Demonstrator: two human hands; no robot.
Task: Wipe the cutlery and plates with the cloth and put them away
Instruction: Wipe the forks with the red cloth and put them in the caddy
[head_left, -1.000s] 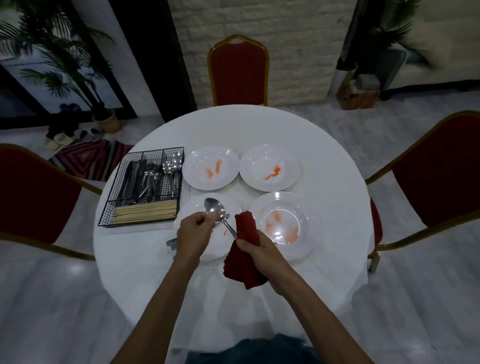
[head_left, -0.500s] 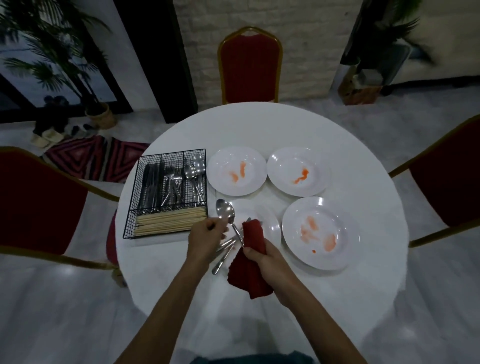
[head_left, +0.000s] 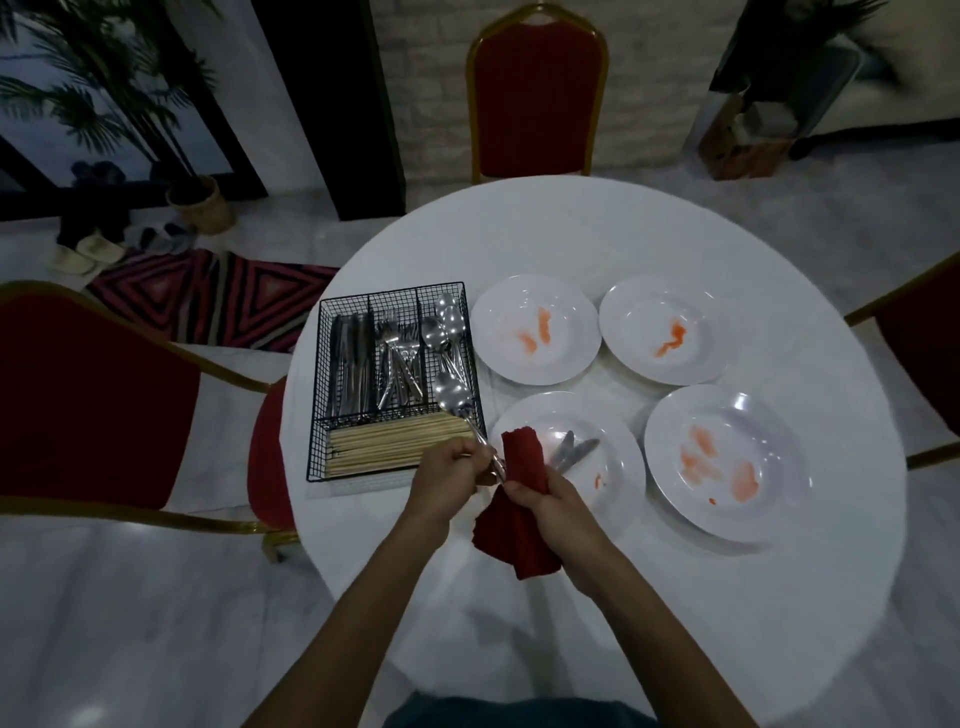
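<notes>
Pinching a spoon (head_left: 455, 399) by its handle in the left hand (head_left: 451, 468), bowl toward the basket (head_left: 395, 299). Clutching the cloth (head_left: 523, 457) in the right hand (head_left: 551, 500).

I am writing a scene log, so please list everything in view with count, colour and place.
round white table: one, white, centre.
round white plates: four, white with orange smears, table's right part.
black wire cutlery basket: one, black, table's left part.
steel knives, forks, spoons: count unclear, silver, basket's rear compartments.
pale wooden chopsticks: one bundle, beige, basket's front compartment.
loose steel cutlery: count unclear, silver, near left plate.
red cloth: one, red, right hand.
steel spoon: one, silver, left hand.
red gold-framed chairs: three, red, around the table.
striped rug: one, pink and dark, left floor.
left hand: one, grips the spoon.
right hand: one, grips the cloth.
</notes>
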